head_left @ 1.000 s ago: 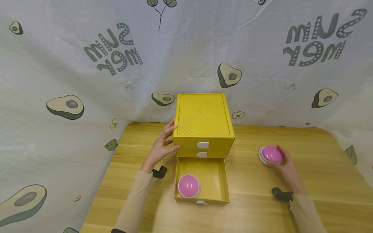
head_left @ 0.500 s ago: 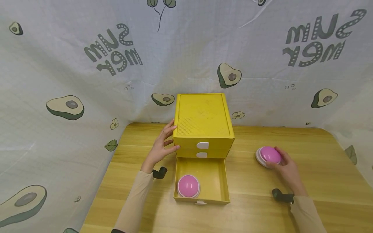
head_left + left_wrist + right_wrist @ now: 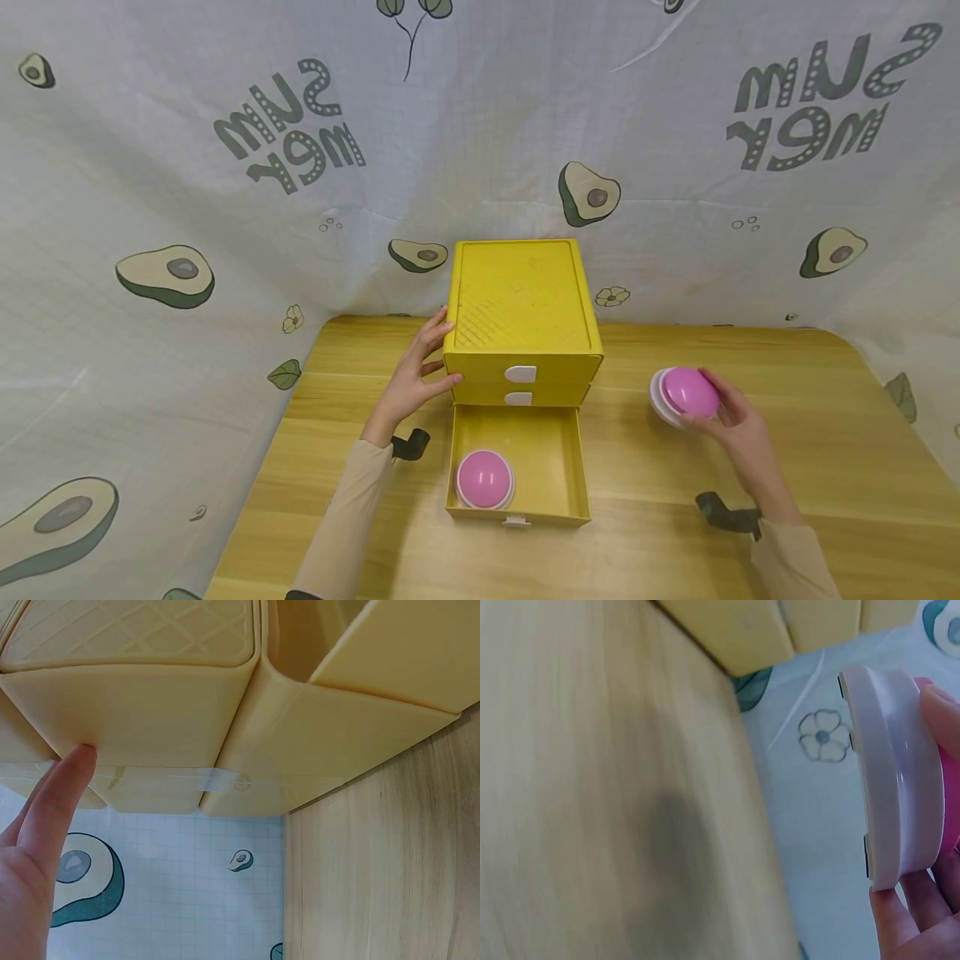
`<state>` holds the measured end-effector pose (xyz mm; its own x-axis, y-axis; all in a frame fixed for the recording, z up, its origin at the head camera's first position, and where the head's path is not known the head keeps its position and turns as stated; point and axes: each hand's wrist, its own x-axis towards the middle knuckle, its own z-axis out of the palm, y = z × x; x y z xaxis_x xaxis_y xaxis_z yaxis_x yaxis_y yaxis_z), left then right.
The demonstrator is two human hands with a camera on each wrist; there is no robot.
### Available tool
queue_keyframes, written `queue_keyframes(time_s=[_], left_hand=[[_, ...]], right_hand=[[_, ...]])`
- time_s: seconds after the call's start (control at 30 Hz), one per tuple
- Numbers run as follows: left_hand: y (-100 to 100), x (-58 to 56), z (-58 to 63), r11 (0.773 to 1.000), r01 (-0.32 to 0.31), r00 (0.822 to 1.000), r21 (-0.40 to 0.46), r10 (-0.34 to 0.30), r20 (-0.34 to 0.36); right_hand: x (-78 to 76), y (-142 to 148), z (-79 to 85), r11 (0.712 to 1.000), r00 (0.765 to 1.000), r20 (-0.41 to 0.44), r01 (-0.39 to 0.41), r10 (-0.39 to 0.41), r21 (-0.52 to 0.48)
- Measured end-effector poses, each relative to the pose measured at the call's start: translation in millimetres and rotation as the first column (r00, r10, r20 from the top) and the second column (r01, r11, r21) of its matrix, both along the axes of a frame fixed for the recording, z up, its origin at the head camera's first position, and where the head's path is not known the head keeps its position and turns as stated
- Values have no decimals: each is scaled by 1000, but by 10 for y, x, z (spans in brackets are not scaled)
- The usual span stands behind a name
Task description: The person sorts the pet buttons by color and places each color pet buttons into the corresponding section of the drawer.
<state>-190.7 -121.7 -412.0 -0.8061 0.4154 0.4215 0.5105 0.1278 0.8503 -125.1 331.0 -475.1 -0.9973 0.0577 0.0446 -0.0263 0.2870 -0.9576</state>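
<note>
A yellow drawer box [image 3: 522, 292] stands at the middle back of the table, with its bottom drawer [image 3: 555, 462] pulled out. One pink domed push button [image 3: 484, 479] with a white base lies in that drawer, at its front left. My left hand [image 3: 411, 383] rests on the box's left side, its thumb at the front corner. In the left wrist view its fingers [image 3: 64, 787] press straight against the side wall. Right of the box, my right hand [image 3: 744, 433] grips a second pink push button [image 3: 892, 780] by its edge, tilted and off the table, its underside facing left.
The wooden table [image 3: 645, 533] runs back to a white cloth [image 3: 480, 125] printed with avocados. Two upper drawers of the box are closed, each with a white tab handle [image 3: 521, 374]. A dark strap piece [image 3: 727, 512] sticks out at each wrist.
My right hand has raised the push button from the table and carried it slightly left, tilting it. My left hand, the box and the button in the drawer stay where they were.
</note>
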Motion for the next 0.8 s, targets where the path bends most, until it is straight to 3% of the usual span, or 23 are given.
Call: queue_keyframes(time_s=[0.33, 0.8], left_hand=[[-1, -20, -25, 1000, 10, 1000, 8, -10, -12], [-6, -22, -42, 1000, 9, 1000, 12, -9, -6]], right_hand=[[187, -270, 238, 996, 993, -106, -53, 45, -78], [366, -520, 473, 997, 990, -121, -75, 77, 21]])
